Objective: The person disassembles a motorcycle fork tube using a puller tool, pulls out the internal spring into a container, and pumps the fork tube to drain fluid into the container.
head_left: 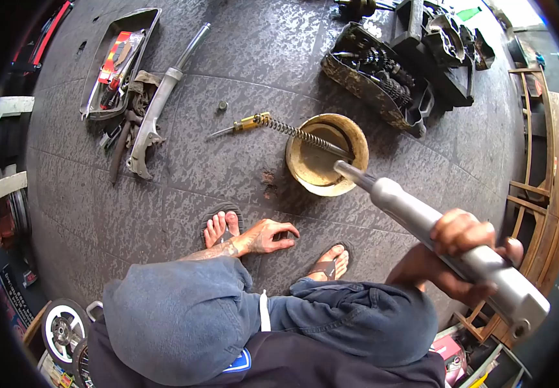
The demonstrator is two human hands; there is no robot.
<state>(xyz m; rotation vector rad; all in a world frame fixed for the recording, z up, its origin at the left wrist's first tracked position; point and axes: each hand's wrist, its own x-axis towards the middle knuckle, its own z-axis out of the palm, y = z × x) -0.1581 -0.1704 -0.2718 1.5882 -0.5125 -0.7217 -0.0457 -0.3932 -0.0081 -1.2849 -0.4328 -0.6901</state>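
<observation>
My right hand (463, 255) is wrapped round a silver motorcycle fork leg (408, 210). The leg slants down to the left, its narrow tube end over the right rim of a dirty cream bucket (326, 189). A long coil spring (286, 129) leans out over the bucket's far-left rim, its lower end on a rod inside. Beside the spring's upper end lies a screwdriver (244, 123) with a yellow handle. My left hand (269, 236) hangs between my feet with loosely bent fingers, thumb apart from them, and nothing visible in it.
Another fork leg (160, 107) lies on the floor at left, by a metal tray (152, 29) with tools and a red packet. A small cap (223, 106) sits near the screwdriver. Back right stands a grimy box (344, 72) of gears. Wooden benches (558, 161) line the right.
</observation>
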